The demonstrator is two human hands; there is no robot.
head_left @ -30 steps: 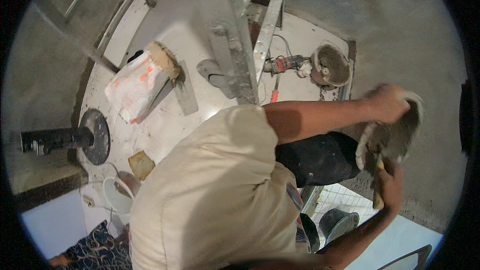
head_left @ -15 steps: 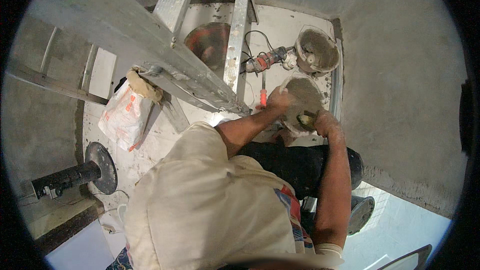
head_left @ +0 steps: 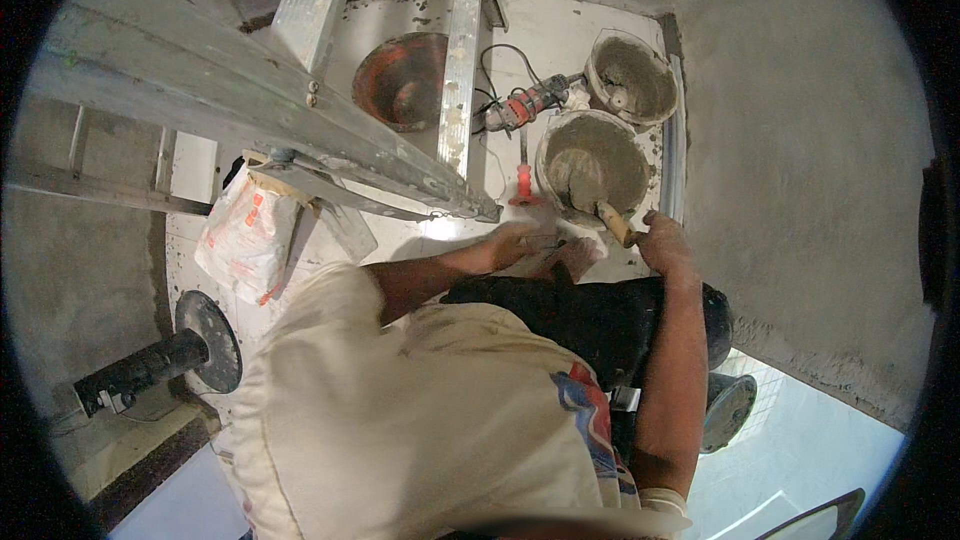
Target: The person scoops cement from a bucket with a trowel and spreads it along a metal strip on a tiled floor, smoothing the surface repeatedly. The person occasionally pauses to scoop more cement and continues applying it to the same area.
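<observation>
A trowel (head_left: 612, 222) with a wooden handle rests in a bucket (head_left: 645, 165) of grey mortar, its blade in the mix and its handle over the near rim. My right hand (head_left: 665, 245) is just beside the handle's end, fingers loosely bent and apart, seemingly not wrapped round it. Left of that bucket, my left hand (head_left: 515, 243) is low over the floor near my foot (head_left: 578, 258). Its fingers are smeared by motion, so what they hold, if anything, is unclear. A tool with a red handle (head_left: 524, 183) stands just beyond it.
A second mortar bucket (head_left: 655, 90) stands behind the first. A red-and-black corded power tool (head_left: 530, 103) lies left of them. An aluminium ladder (head_left: 459, 70) rises at the left, a reddish tub (head_left: 375, 80) behind it. A white sack (head_left: 250, 235) sits farther left.
My left hand has left the bucket's rim and moved down and left. My right hand, earlier on the trowel, has come away from its handle. The trowel now leans over the near rim.
</observation>
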